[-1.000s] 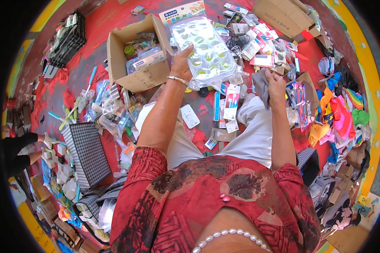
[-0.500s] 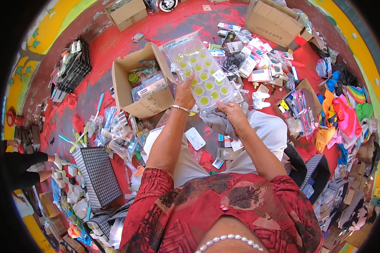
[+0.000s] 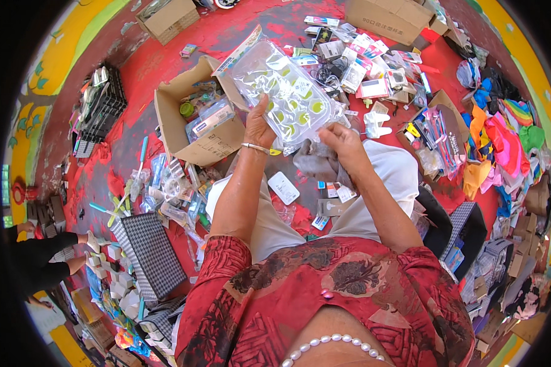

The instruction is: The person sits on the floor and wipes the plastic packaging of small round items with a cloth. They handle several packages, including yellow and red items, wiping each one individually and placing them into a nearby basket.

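Floor (image 3: 134,67) painted red spreads under everything, and nearly all of it is littered with small packaged goods. Largest among the surrounding things is an open cardboard box (image 3: 193,131) to the person's left front, with bottles and flat packs inside; a second, closed carton (image 3: 392,18) sits at the far edge, and a smaller one (image 3: 165,18) stands at the upper left. A heap of bright cloth items (image 3: 502,140) fills the right side, well apart from the hands. A black wire basket (image 3: 101,110) stands at the far left, and a checked flat piece (image 3: 150,254) lies beside the person's left knee. Loose carded packets (image 3: 361,67) crowd the ground just beyond the held item, and a white card (image 3: 284,187) lies between the knees. At the left rim another person's dark sleeve (image 3: 43,257) reaches toward small white pieces. The clear plastic pack (image 3: 288,98) of round yellow-green pieces is lifted above the lap, tilted, in front of both hands. The left hand (image 3: 258,125) grips its near left edge with the fingers closed over it; the right hand (image 3: 343,137) pinches its lower right corner, with a grey cloth (image 3: 315,162) bunched just beneath.
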### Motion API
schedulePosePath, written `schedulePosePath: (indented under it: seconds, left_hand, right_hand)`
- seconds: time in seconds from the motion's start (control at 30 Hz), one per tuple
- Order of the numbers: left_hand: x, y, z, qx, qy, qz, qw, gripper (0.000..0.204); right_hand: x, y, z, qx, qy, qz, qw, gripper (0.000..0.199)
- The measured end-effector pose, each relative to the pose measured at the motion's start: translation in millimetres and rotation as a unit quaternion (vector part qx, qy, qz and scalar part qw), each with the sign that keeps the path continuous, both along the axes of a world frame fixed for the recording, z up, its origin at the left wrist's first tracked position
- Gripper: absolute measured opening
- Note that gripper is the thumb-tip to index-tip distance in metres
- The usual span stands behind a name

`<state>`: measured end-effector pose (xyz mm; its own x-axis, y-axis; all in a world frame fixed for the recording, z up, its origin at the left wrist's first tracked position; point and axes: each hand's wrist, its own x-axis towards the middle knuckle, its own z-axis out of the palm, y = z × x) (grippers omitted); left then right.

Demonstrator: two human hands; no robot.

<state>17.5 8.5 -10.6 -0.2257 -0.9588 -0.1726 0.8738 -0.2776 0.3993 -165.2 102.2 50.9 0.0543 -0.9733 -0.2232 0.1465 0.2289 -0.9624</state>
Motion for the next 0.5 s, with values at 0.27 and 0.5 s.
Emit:
schedulePosePath:
  seconds: [0.27, 0.5]
  left_hand:
    - [3, 2, 1, -0.021, 0.019, -0.037, 0.999, 0.044]
    - [11, 12, 8, -0.066, 0.152, -0.103, 0.981, 0.053]
  right_hand:
    - [-1, -7, -6, -0.083, 0.145, -0.017, 0.986, 0.027]
    - [6, 0, -2, -0.109, 0.1, 0.028, 0.989, 0.013]
